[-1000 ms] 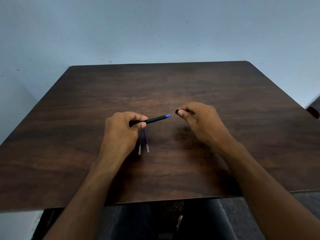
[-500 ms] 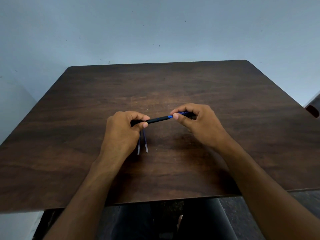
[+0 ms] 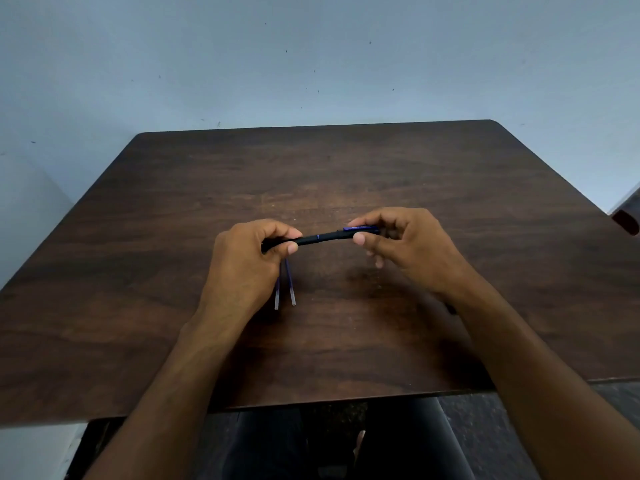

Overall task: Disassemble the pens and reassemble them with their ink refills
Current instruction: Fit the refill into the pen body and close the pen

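A black pen (image 3: pixel 318 238) with a blue clip is held level above the middle of the brown table (image 3: pixel 450 188). My left hand (image 3: pixel 242 265) grips its left end with curled fingers and thumb. My right hand (image 3: pixel 405 247) pinches the cap (image 3: pixel 360 230) at the pen's right end between thumb and forefinger; the cap sits over the tip. Two thin ink refills (image 3: pixel 285 289) lie side by side on the table under my left hand, partly hidden by it.
A pale wall stands right behind the table's far edge. A dark red object (image 3: pixel 627 221) shows at the right edge of the view. Below the near table edge are the person's legs and a dark floor.
My right hand came in from the right with the cap and pushed it over the pen's blue tip. My left hand held the pen nearly still.
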Demonstrator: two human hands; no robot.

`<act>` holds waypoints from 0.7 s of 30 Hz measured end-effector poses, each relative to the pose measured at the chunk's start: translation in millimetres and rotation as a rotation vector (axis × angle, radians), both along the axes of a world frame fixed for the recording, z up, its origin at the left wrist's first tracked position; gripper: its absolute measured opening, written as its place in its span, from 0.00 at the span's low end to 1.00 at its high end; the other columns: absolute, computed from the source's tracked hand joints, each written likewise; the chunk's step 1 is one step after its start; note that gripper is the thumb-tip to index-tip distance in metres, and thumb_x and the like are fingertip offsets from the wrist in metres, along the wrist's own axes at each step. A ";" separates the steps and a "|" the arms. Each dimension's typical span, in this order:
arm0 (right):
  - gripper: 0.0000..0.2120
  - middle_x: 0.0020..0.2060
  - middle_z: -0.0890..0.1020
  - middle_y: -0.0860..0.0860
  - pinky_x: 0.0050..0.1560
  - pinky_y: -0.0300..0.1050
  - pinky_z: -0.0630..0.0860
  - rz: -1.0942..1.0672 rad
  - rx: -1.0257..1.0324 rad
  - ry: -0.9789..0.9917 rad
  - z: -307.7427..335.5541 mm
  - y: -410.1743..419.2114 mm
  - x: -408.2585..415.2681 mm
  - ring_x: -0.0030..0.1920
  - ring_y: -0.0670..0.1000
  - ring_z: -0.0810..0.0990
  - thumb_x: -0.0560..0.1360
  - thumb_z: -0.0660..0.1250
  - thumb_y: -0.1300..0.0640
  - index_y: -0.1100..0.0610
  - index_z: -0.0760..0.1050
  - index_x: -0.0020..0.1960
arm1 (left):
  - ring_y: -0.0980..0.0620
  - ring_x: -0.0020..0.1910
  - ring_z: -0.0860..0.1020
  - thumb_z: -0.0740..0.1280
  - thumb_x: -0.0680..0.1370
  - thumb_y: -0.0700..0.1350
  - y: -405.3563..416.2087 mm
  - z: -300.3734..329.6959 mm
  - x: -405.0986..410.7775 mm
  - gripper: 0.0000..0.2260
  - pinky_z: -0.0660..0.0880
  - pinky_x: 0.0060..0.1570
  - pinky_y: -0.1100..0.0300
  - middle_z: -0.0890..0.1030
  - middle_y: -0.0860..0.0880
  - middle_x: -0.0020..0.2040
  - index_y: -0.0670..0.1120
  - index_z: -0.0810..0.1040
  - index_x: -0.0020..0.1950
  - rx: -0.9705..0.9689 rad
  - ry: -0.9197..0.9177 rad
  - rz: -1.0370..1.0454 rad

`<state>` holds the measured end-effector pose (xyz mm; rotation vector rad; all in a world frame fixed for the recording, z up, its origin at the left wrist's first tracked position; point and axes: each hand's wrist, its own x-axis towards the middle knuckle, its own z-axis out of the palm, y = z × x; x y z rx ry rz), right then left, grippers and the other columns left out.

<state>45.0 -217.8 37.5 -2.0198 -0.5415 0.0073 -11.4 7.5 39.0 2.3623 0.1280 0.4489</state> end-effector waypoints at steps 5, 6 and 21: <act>0.11 0.33 0.81 0.40 0.37 0.30 0.73 -0.011 0.029 -0.038 -3.5 -2.5 0.6 0.29 0.41 0.76 0.75 0.74 0.60 0.56 0.85 0.58 | 0.80 0.43 0.72 0.73 0.76 0.41 -1.4 -0.7 0.6 0.08 0.64 0.41 0.85 0.79 0.65 0.42 0.52 0.85 0.52 -0.009 -0.004 -0.022; 0.10 0.31 0.81 0.39 0.36 0.30 0.72 -0.017 0.031 -0.039 -3.9 -2.2 0.7 0.29 0.41 0.76 0.75 0.74 0.61 0.57 0.85 0.56 | 0.78 0.43 0.73 0.73 0.76 0.41 -1.9 -0.2 0.8 0.08 0.64 0.41 0.85 0.79 0.64 0.42 0.52 0.85 0.52 -0.005 -0.007 -0.025; 0.09 0.36 0.80 0.45 0.40 0.45 0.75 0.002 -0.091 -0.125 2.0 9.2 -2.5 0.34 0.45 0.75 0.76 0.73 0.58 0.54 0.85 0.56 | 0.72 0.42 0.77 0.75 0.73 0.39 -7.9 1.8 3.3 0.08 0.67 0.44 0.82 0.78 0.67 0.39 0.51 0.86 0.50 0.005 -0.072 -0.066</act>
